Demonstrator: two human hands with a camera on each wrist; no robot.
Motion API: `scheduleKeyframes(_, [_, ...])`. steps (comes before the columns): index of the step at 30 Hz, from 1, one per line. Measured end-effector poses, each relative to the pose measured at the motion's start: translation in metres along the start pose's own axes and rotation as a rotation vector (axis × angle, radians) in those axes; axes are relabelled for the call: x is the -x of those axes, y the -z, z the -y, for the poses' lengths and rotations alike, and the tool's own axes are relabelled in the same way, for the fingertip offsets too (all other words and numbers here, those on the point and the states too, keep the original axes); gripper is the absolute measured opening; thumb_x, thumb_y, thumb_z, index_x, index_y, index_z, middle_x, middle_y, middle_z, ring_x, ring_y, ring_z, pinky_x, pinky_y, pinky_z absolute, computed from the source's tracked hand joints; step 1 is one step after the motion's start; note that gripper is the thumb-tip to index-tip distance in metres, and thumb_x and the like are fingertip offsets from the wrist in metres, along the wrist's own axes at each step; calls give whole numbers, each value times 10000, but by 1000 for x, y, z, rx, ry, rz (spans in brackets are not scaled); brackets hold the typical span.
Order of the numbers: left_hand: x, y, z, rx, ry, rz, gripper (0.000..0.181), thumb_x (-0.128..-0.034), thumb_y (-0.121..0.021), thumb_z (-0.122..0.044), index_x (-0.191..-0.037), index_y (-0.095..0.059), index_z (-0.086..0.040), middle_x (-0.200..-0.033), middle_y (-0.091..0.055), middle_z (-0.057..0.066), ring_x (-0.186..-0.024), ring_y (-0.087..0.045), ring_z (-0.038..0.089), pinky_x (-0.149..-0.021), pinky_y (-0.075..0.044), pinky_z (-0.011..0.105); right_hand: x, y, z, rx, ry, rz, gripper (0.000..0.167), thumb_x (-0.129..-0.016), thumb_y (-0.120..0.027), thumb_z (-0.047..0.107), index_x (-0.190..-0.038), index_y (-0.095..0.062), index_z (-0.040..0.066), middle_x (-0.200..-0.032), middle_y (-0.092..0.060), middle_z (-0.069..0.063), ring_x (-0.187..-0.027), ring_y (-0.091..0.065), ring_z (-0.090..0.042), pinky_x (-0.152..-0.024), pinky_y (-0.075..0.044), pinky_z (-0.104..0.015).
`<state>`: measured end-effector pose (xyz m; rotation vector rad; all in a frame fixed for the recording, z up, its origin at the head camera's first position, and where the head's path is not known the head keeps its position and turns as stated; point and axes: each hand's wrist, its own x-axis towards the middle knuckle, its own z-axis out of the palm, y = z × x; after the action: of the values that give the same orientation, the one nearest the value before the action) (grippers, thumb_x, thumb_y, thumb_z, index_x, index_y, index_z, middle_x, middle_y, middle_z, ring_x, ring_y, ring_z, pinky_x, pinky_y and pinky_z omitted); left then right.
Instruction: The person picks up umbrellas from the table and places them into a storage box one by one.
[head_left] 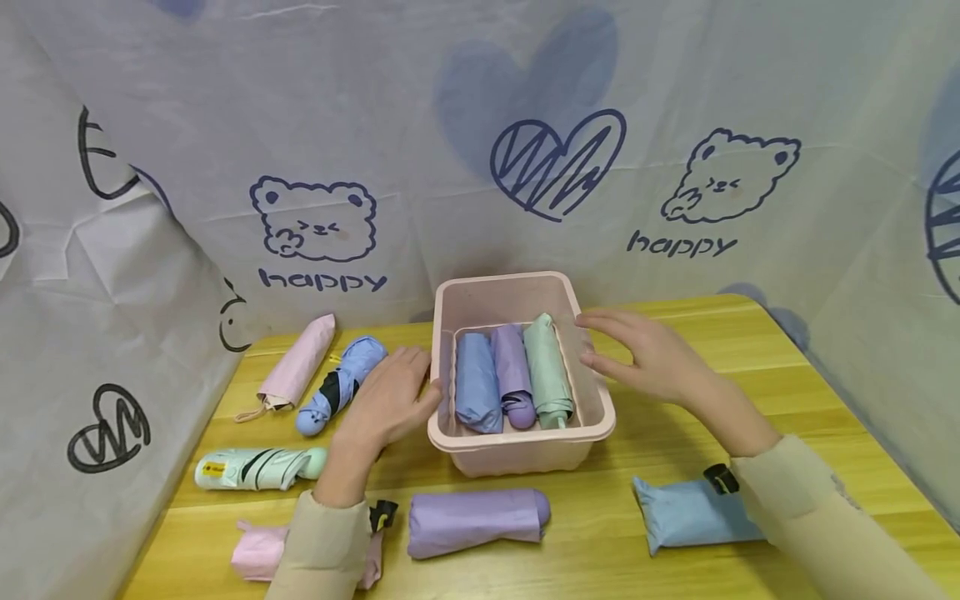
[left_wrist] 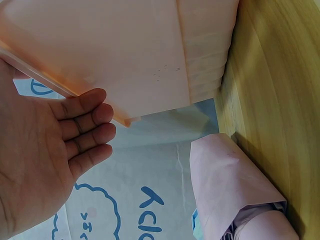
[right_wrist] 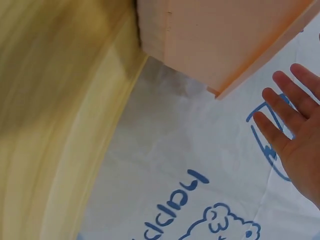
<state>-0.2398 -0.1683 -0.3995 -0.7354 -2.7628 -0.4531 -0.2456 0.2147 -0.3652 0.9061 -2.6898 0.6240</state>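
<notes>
A pink plastic bin (head_left: 517, 454) stands on the table, holding a blue folded umbrella (head_left: 478, 379), a purple one (head_left: 512, 367) and a pale green one (head_left: 547, 367) side by side. At the bin's left rim is my left hand (head_left: 390, 398), its fingers loosely bent along the outside; in the left wrist view the fingertips (left_wrist: 102, 115) lie by the rim without a clear grip. My right hand (head_left: 648, 354) hovers at the right rim, fingers spread and nearly straight. In the right wrist view its fingers (right_wrist: 287, 107) hold nothing.
Left on the wooden table (head_left: 622, 567) lie folded umbrellas: pink (head_left: 300, 362), blue (head_left: 348, 379), mint (head_left: 258, 469) and another pink one (head_left: 258, 554) partly under my left sleeve. A purple umbrella (head_left: 476, 522) lies in front of the bin, a light-blue one (head_left: 693, 517) by my right sleeve. Printed cloth (head_left: 420, 100) hangs behind.
</notes>
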Motion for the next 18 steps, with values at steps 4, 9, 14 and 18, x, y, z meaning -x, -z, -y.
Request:
scheduleKeyframes(4, [0, 0, 0, -4, -3, -3, 381, -933, -469, -316, -1113, -638, -26, -1064, -646, 101, -1026, -583, 293, -965, -489, 459, 13, -2, -1, 10, -10, 20, 581, -988, -671, 412, -1469, -578, 100, -1500, -561, -137, -1391, -505, -384, -1137, -393, -589])
scheduleKeyframes(9, [0, -1, 1, -3, 3, 2, 370, -934, -471, -313, -1108, -635, -31, -1058, -639, 97, -1014, -575, 288, -956, -492, 451, 27, -6, -2, 21, -13, 29, 587, -980, -685, 409, -1467, -582, 97, -1506, -558, -124, -1387, -508, -382, -1132, -396, -591])
scheduleKeyframes(14, [0, -2, 1, 0, 6, 4, 384, -935, -470, -312, -1128, -637, -26, -1073, -641, 98, -1028, -576, 289, -964, -492, 454, 39, -7, -5, 28, -35, 26, 593, -977, -691, 415, -1466, -582, 96, -1502, -560, -118, -1385, -511, -379, -1125, -401, -595])
scheduleKeyframes(18, [0, -1, 1, -3, 5, 4, 389, -936, -469, -312, -1133, -639, -24, -1078, -643, 99, -1033, -577, 289, -964, -492, 453, 49, -7, -9, 35, -28, 36, 576, -984, -690, 388, -1458, -587, 78, -1502, -559, -126, -1381, -513, -386, -1119, -404, -599])
